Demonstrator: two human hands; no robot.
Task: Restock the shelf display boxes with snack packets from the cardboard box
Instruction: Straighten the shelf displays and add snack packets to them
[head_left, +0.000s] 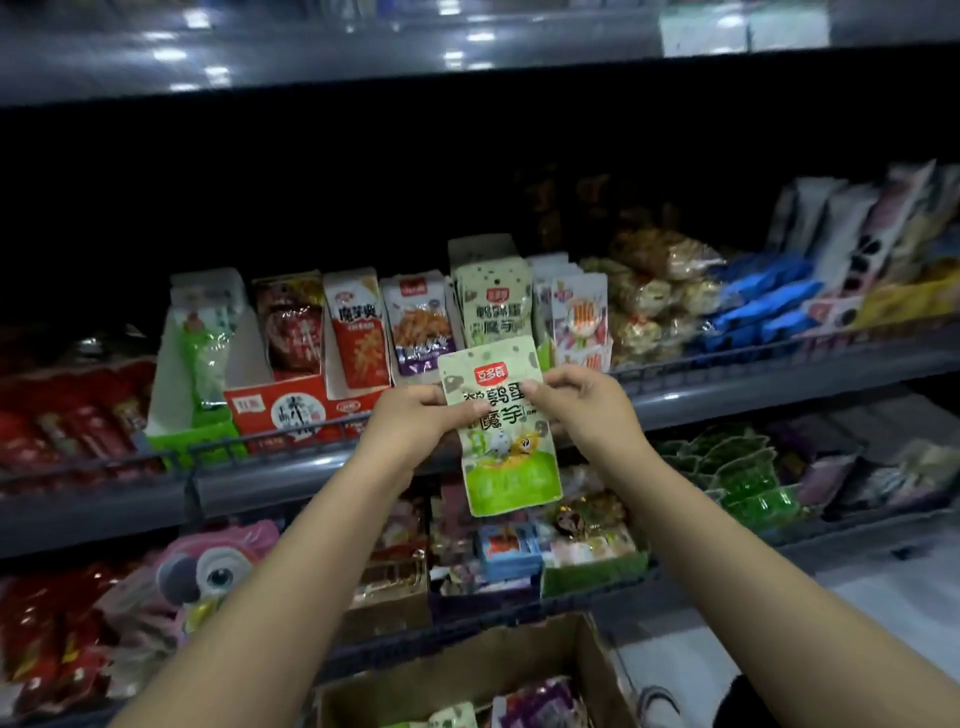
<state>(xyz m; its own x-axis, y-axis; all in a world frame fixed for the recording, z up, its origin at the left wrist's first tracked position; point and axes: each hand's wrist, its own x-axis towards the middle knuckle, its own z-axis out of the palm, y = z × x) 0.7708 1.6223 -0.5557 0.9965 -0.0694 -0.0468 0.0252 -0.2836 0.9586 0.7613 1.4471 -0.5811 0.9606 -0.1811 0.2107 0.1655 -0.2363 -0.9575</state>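
While both arms are reaching up toward the middle shelf, the left hand (415, 415) is pinching the left edge of a pale green snack packet (498, 426), thumb on the printed front and fingers curled behind it, and the right hand (582, 410) is pinching the opposite edge the same way, so the packet is hanging upright between them with its lower half dangling free. It is sitting just in front of and below a display box (480, 254) already holding a row of matching green packets (493, 304) standing on end, and its top edge is overlapping the bottom of that row. To the left, similar open-fronted card boxes are holding orange-and-white packets (358, 338), purple-trimmed packets (421, 327) and dark red ones (288, 327), with a green-fronted box (192, 431) at the far side. To the right, clear crinkled bags of brown snacks (649, 301) and glossy blue wrappers (763, 301) are lying piled behind the low wire rail (779, 358) running along the shelf front. Lower shelves are carrying more glossy foil packs, among them a pink cartoon bird pack (218, 566) and shiny green pouches (748, 483). At the bottom, a brown cardboard box (467, 670) is standing open beneath the forearms, with one more flat green packet (452, 714) and purple wrappers (540, 701) showing inside. Everything is dim and slightly blurred, so fine print is hard to read.
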